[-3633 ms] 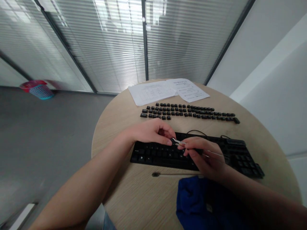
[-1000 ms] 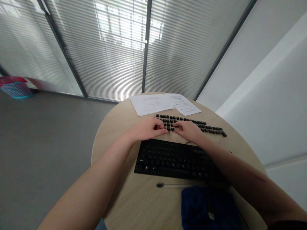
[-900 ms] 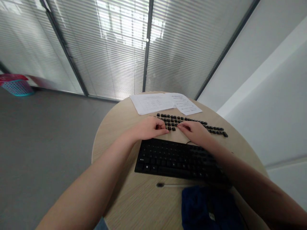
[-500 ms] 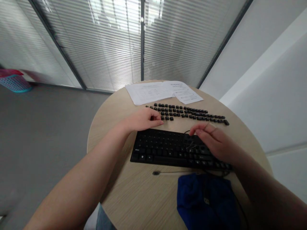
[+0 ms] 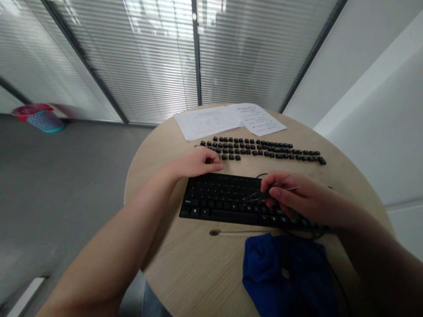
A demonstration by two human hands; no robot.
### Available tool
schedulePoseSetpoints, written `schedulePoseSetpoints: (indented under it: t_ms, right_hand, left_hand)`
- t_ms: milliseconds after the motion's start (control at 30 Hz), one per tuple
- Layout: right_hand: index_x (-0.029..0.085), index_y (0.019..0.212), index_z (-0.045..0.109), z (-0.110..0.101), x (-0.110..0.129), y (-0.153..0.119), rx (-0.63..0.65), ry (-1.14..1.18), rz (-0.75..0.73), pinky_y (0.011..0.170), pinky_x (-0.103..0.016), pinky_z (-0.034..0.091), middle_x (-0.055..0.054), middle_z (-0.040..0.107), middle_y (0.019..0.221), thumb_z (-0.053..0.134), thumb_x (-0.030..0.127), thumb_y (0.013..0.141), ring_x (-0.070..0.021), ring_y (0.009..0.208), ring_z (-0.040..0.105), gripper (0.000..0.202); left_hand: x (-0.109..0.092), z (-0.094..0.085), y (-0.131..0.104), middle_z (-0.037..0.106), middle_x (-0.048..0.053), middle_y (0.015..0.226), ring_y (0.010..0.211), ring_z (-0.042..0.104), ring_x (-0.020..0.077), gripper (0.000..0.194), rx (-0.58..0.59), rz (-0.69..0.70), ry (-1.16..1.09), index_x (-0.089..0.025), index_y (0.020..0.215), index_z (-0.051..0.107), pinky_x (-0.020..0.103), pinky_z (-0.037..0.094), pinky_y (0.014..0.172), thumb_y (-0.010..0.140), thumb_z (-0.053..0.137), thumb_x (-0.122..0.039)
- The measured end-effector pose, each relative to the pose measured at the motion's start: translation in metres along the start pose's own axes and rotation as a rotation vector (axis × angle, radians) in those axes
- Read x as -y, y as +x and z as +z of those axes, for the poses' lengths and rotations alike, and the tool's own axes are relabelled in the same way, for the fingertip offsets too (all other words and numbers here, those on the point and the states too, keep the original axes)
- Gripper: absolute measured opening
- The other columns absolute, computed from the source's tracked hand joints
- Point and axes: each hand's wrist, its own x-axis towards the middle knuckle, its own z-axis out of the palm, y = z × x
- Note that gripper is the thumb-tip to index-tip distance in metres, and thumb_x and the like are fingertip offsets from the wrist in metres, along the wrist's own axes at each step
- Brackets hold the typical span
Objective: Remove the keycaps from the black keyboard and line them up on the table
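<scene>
In my right hand (image 5: 297, 196) I hold a wire keycap puller (image 5: 263, 195), closed between thumb and fingers. Its dark middle sits at my fingertips, and thin wires stick out on both sides. The left wires are over the keys of a black keyboard (image 5: 228, 204), and I cannot tell whether they touch. My left hand (image 5: 200, 162) lies near the keyboard's upper left corner, with curled fingers beside the loose black keycaps (image 5: 279, 149). Whatever those fingers hold, if anything, is hidden. My right hand covers the keyboard's right part.
Printed papers (image 5: 211, 121) lie at the round table's far edge. A thin stick with a dark tip (image 5: 214, 233) is in front of the keyboard, near a blue cloth (image 5: 259, 259) bearing a USB plug (image 5: 285, 273). A basket (image 5: 44, 119) stands on the floor at left.
The keycap puller's wires were below my right fingers; now they reach left past the fingertips and back across the hand. My left hand stays nearly in place, while the view shifts slightly.
</scene>
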Motion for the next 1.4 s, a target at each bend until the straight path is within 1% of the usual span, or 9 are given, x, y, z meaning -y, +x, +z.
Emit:
schedulePoseSetpoints:
  t_ms: [100,200,333,467,600,733,867,1067,1400]
  right_hand:
    - [0.022,0.102,0.065,0.001,-0.001,0.005,-0.02,-0.113,-0.02,0.047,-0.022,0.042,-0.001,0.072,0.08,0.054,0.043,0.102,-0.01,0.051,0.056,0.024]
    - [0.022,0.099,0.067,0.001,-0.001,0.009,-0.037,-0.2,-0.056,0.05,-0.024,0.041,0.0,0.073,0.077,0.055,0.039,0.102,-0.0108,0.051,0.056,0.021]
    - [0.023,0.099,0.068,0.002,-0.001,0.01,-0.045,-0.27,-0.066,0.053,-0.026,0.042,0.0,0.074,0.077,0.054,0.039,0.102,-0.0122,0.053,0.057,0.022]
    - [0.023,0.096,0.069,0.004,-0.001,0.012,-0.06,-0.313,-0.072,0.06,-0.028,0.045,-0.001,0.074,0.076,0.053,0.041,0.102,-0.0158,0.062,0.064,0.025]
    - [0.023,0.096,0.069,0.006,0.0,0.013,-0.078,-0.324,-0.072,0.068,-0.03,0.049,-0.002,0.074,0.078,0.052,0.042,0.103,-0.0181,0.072,0.069,0.027]
    - [0.023,0.096,0.068,0.008,0.001,0.014,-0.069,-0.328,-0.046,0.065,-0.029,0.048,-0.001,0.072,0.073,0.05,0.043,0.103,-0.0176,0.067,0.067,0.028]
    - [0.023,0.093,0.066,0.01,0.002,0.015,-0.071,-0.324,-0.032,0.066,-0.03,0.049,-0.001,0.073,0.075,0.049,0.042,0.104,-0.0178,0.068,0.067,0.028]
    - [0.024,0.094,0.062,0.018,0.001,0.017,-0.117,-0.286,-0.014,0.062,-0.03,0.049,0.0,0.071,0.072,0.04,0.049,0.107,-0.0157,0.055,0.061,0.036]
    - [0.024,0.09,0.061,0.035,0.013,0.018,-0.173,-0.463,-0.017,0.065,-0.032,0.045,-0.002,0.073,0.073,0.042,0.038,0.106,-0.0208,0.07,0.07,0.029]
  left_hand:
    - [0.001,0.001,0.0,0.057,-0.002,0.065,0.06,0.047,0.0123,0.031,0.002,0.006,0.003,-0.019,0.078,0.072,0.027,0.034,0.059,0.088,0.062,-0.046]
    - [0.001,0.001,0.001,0.057,-0.002,0.065,0.06,0.048,0.0126,0.029,0.006,0.013,-0.002,-0.019,0.078,0.072,0.028,0.034,0.059,0.088,0.063,-0.045]
    - [0.001,0.0,0.0,0.056,-0.002,0.064,0.059,0.046,0.0124,0.029,0.021,0.003,-0.018,-0.019,0.078,0.072,0.029,0.033,0.058,0.089,0.063,-0.044]
    - [0.0,0.0,0.0,0.058,-0.002,0.065,0.058,0.048,0.0122,0.029,0.035,0.002,-0.026,-0.019,0.079,0.073,0.029,0.033,0.058,0.089,0.063,-0.044]
    - [-0.003,0.005,0.001,0.059,-0.002,0.065,0.059,0.051,0.0128,0.025,0.101,0.035,0.0,-0.02,0.075,0.072,0.029,0.033,0.058,0.084,0.069,-0.043]
    - [-0.014,0.013,0.003,0.062,-0.002,0.065,0.059,0.051,0.0129,0.017,0.13,0.045,0.12,-0.021,0.075,0.074,0.03,0.033,0.06,0.079,0.076,-0.037]
    - [-0.022,0.019,0.002,0.065,-0.002,0.067,0.059,0.05,0.0135,0.015,0.143,0.043,0.211,-0.023,0.078,0.076,0.03,0.031,0.06,0.077,0.08,-0.037]
    - [-0.021,0.02,0.004,0.067,-0.001,0.07,0.061,0.051,0.015,0.018,0.158,0.029,0.271,-0.023,0.081,0.077,0.03,0.031,0.06,0.079,0.081,-0.041]
    - [-0.022,0.023,0.004,0.067,0.0,0.071,0.061,0.051,0.0155,0.019,0.16,0.03,0.291,-0.023,0.082,0.075,0.031,0.03,0.061,0.083,0.079,-0.041]
